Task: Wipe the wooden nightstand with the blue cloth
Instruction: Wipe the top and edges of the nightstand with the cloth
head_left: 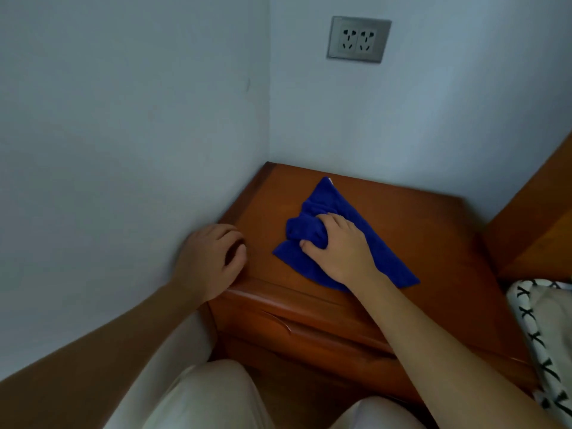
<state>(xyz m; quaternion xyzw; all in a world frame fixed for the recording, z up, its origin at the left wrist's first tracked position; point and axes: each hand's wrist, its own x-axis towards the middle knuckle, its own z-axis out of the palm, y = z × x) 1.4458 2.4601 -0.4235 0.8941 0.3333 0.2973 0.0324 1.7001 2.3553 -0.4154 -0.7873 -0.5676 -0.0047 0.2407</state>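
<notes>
The right hand lies palm down on the blue cloth, its fingers curled into a bunched fold of the fabric and gripping it, while the rest of the cloth spreads flat beneath and past the wrist. The cloth sits near the middle of the top of the wooden nightstand, one pointed corner reaching toward the nightstand's back edge. The left hand holds nothing; its fingers are loosely bent and it rests at the nightstand's front left corner, close against the side wall (the hand is slightly blurred, so how firmly it touches the wood cannot be told). Below the nightstand's top, a drawer front faces the person's knees in pale trousers. On the wall behind the nightstand, well above it, is a grey double socket. Just beside the nightstand's right side stand a wooden headboard and white bedding with black crosses.
</notes>
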